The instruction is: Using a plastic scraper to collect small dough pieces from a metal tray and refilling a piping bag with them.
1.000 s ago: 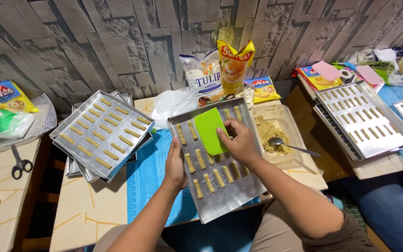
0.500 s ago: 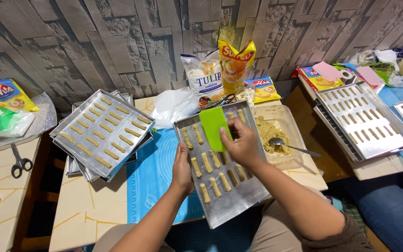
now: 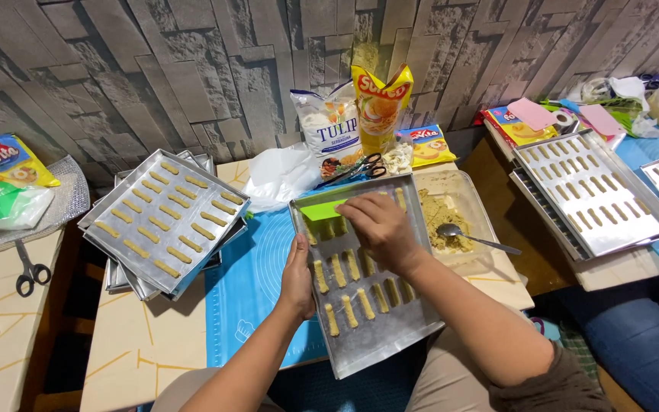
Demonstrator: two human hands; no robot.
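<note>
A metal baking tray [image 3: 390, 339] lies tilted on a blue mat [image 3: 249, 294], with rows of pale dough sticks [image 3: 348, 309] on it. My left hand [image 3: 297, 276] grips the tray's left rim. My right hand [image 3: 379, 229] holds a green plastic scraper [image 3: 322, 209] flat over the tray's far end, its edge near the top row of sticks.
A second tray of dough sticks [image 3: 163, 217] rests on a stack of trays at the left. A clear container of dough [image 3: 459, 221] with a spoon [image 3: 470, 236] sits right of my tray. Flour and oil bags [image 3: 352, 114], scissors [image 3: 28, 271] and more trays [image 3: 585, 191] stand around.
My right hand has carried the green scraper from upright over the tray's middle to lying lower at the tray's far end. The camera view shifted slightly.
</note>
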